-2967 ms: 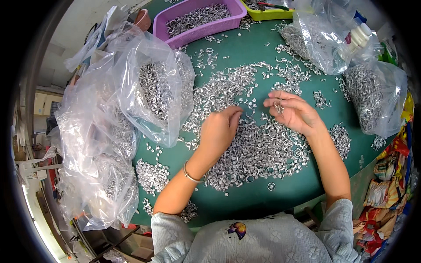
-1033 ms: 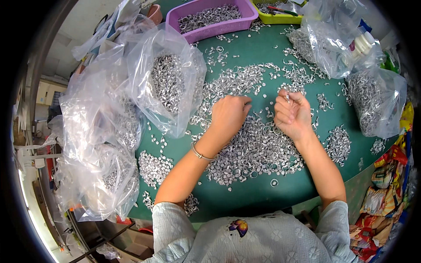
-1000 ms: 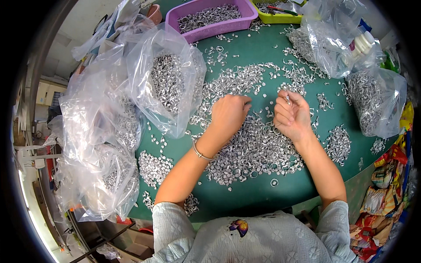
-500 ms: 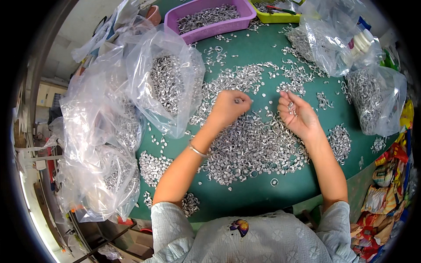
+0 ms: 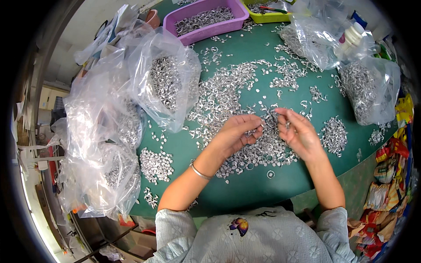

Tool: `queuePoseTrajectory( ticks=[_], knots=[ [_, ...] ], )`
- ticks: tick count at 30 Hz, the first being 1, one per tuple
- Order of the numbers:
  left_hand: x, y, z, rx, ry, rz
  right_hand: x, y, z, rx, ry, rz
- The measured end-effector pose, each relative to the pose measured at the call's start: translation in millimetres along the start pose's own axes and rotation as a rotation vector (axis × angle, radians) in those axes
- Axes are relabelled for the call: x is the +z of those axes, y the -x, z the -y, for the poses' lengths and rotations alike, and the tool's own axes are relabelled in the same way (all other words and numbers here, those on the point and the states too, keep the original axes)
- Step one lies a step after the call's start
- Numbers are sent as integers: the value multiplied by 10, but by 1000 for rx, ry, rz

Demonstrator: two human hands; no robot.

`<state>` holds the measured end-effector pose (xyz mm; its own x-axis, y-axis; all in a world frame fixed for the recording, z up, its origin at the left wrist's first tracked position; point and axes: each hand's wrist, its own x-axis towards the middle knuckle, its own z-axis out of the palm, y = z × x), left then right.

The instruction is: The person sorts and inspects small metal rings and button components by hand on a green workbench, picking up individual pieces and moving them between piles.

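Note:
Over a heap of small silver metal pieces (image 5: 263,151), some curved and some ring-shaped, both my hands work close together. My left hand (image 5: 239,133) is closed in a pinch, with a small silver piece at its fingertips. Facing it, my right hand (image 5: 301,136) has thumb and forefinger brought together, and small metal pieces seem tucked in its curled fingers. Their exact shape is too small to tell. Beyond my left hand spreads a looser heap of silver pieces (image 5: 219,96). A lone ring (image 5: 270,174) lies near the front of the green table (image 5: 245,193).
Clear plastic bags of metal pieces (image 5: 164,83) crowd the left side; another bag (image 5: 364,90) stands at the right. A purple tray (image 5: 206,30) and a yellow-green tray (image 5: 269,17) sit at the back. Smaller piles (image 5: 155,165) lie around, and a white bottle (image 5: 352,36) stands far right.
Both hands have come nearer to me and over the main heap, my left one also shifting right. The gap between them is narrower. The view has tilted slightly.

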<state>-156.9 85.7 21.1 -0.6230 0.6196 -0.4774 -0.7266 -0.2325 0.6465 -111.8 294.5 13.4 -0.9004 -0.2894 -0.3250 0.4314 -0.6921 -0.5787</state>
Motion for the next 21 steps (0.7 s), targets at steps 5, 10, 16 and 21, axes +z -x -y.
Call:
queuePoseTrajectory(
  ticks=[5, 10, 16, 21],
  knots=[
    [423, 43, 230, 212, -388, -114, 213, 112, -289, 23, -140, -226],
    [491, 217, 319, 169, -86, -112, -204, 424, -145, 31, -299, -137],
    [257, 415, 639, -1, 487, -192, -722, 899, 542, -500, 1078, -710],
    [329, 502, 875, -11, 567, -279, -1186, 832, 710, -829, 1852, -718]
  ],
)
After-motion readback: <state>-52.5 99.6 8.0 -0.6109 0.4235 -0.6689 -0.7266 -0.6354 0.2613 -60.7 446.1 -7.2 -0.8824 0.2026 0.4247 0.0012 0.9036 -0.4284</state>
